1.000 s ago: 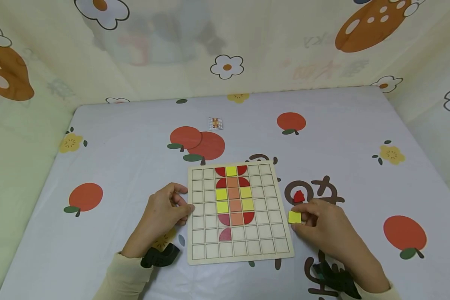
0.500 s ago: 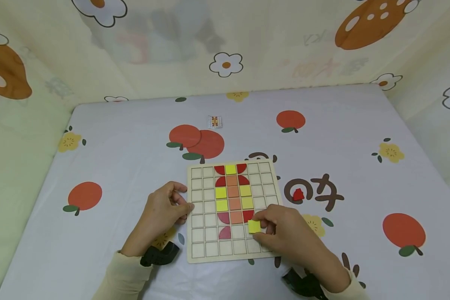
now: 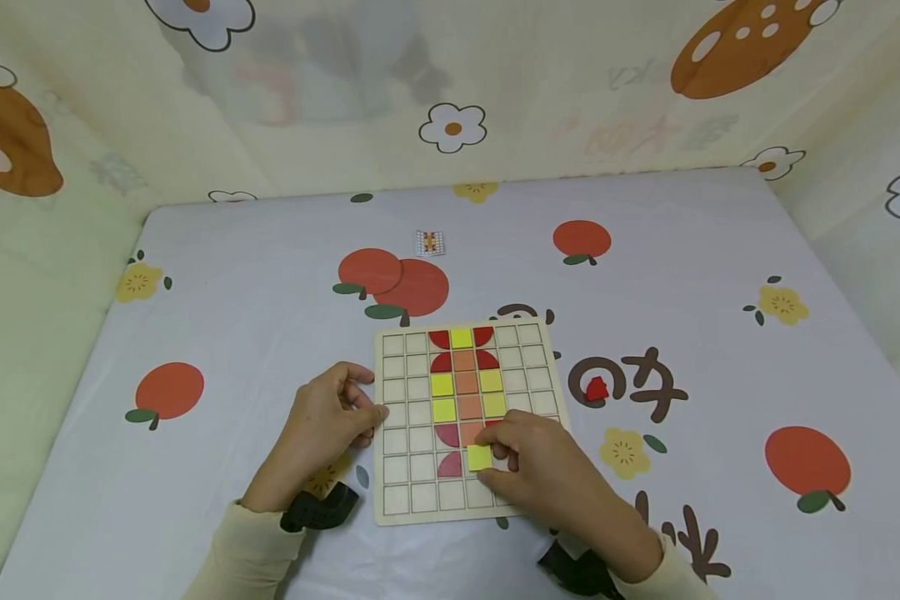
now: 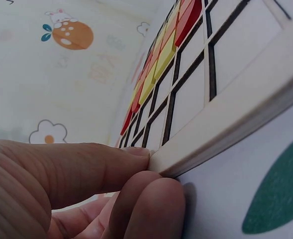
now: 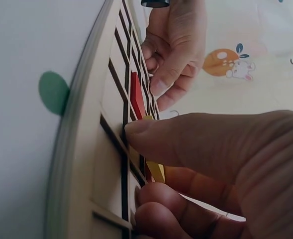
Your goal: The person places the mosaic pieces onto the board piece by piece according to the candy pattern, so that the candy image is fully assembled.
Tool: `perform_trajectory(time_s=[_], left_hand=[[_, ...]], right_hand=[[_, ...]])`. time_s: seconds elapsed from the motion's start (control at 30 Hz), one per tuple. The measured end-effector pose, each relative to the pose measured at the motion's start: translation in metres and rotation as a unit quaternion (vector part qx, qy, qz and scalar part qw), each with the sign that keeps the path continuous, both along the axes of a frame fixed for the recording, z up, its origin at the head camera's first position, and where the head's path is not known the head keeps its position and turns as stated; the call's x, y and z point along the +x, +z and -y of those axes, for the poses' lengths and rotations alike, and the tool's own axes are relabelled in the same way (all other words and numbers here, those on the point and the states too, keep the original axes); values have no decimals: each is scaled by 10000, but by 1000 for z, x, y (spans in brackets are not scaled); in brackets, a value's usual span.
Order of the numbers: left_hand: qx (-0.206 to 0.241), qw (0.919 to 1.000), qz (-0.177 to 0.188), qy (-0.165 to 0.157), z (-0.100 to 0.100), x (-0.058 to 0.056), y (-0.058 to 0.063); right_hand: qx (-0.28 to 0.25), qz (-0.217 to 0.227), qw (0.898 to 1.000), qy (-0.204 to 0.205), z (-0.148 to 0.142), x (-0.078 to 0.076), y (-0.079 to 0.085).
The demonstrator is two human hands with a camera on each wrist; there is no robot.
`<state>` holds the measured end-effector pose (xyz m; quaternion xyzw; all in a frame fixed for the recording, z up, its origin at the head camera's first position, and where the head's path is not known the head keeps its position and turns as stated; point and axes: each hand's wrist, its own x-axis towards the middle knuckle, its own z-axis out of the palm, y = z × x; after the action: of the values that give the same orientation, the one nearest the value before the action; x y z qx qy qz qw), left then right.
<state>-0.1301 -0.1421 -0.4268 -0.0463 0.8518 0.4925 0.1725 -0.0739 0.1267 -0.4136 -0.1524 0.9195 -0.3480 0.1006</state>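
A square wooden grid board (image 3: 395,439) lies on the table. Its middle columns hold salmon squares (image 3: 467,382), yellow squares (image 3: 442,384) and red quarter-circle tiles (image 3: 441,362). At the board's left edge, my left hand (image 3: 326,421) grips the rim, thumb (image 4: 101,167) on top and curled fingers against the side. My right hand (image 3: 551,462) pinches a yellow square tile (image 3: 479,457) over the second row from the front, just right of a pinkish quarter-circle tile (image 3: 450,464). That hand partly covers the board's lower right cells.
A small red pile of tiles (image 3: 596,389) sits on the cloth to the right of the board. Farther back lies a small card (image 3: 430,242) with a printed grid pattern. A patterned curtain (image 3: 330,125) rises behind the table.
My right hand has carried the yellow square tile leftward from beside the board to over its middle column. My left hand has stayed at the board's left edge.
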Motion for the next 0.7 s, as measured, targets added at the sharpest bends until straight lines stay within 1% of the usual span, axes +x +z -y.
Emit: perform_trajectory(time_s=[0.27, 0.6, 0.7], left_hand=[[-16, 10000, -7, -14, 0, 0, 0], [19, 10000, -64, -74, 0, -1, -1], [47, 10000, -46, -70, 1, -1, -1]], right_hand=[[149, -81, 9998, -55, 3, 3, -1], [412, -93, 9988, -248, 6, 5, -2], [448, -138, 9986, -231, 7, 5, -2]])
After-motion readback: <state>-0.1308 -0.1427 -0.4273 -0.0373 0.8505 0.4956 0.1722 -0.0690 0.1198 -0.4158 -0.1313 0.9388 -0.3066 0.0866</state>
